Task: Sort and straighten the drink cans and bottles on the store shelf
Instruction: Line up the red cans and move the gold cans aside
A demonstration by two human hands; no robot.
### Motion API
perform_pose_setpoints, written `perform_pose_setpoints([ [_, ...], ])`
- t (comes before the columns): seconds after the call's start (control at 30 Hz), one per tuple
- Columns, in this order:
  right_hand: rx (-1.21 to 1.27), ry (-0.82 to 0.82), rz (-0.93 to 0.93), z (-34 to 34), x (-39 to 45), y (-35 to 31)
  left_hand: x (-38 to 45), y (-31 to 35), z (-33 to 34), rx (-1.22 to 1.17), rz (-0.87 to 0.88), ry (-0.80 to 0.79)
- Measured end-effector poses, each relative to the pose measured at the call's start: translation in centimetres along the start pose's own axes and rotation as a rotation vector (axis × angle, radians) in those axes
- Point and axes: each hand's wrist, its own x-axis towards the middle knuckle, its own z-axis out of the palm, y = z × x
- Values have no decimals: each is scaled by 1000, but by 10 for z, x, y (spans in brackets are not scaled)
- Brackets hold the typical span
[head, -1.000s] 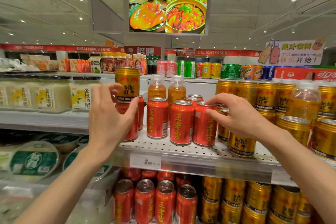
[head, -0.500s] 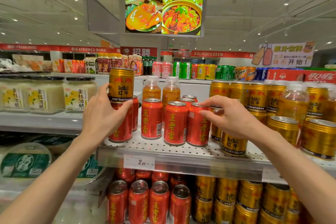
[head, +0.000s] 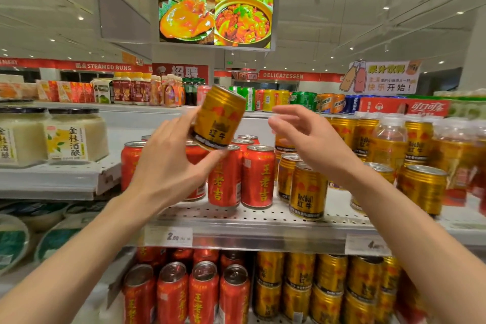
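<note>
Left hand: wrapped around lower half of gold can, thumb and fingers curled on its wall.
Right hand: bare, fingers loosely spread, holding nothing, just at 3 o'clock of the can, not touching.
Gold can: lifted clear above the red cans, tilted with top toward 1 o'clock.
Handling: likely full, so fairly heavy for its bulk; stiff ribbed metal, smooth and probably a bit slippery; dents if dropped.
Grip: best mid-wall, fingers around the ribs; rim end free for the other hand to steady.
Gold row: at 4 o'clock of the held can, on the shelf; probable home.
Price tag: on shelf edge, 6 o'clock.
Jars: far at 9 o'clock.
</note>
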Motion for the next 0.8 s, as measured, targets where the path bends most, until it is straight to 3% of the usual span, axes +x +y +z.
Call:
perform_pose_setpoints([
  [0.2,124,-36,16,-5,-4,-7,7,29,39,-47,129,-146],
  [0.33,135,99,38,-21,-7,1,17,36,53,-101,168,-172],
  [0.57,-62,388,45,-70,-11,11,18,37,73,103,178,-243],
  [0.8,-463,227,156,-72,-20,51,10,28,83,176,225,-203],
])
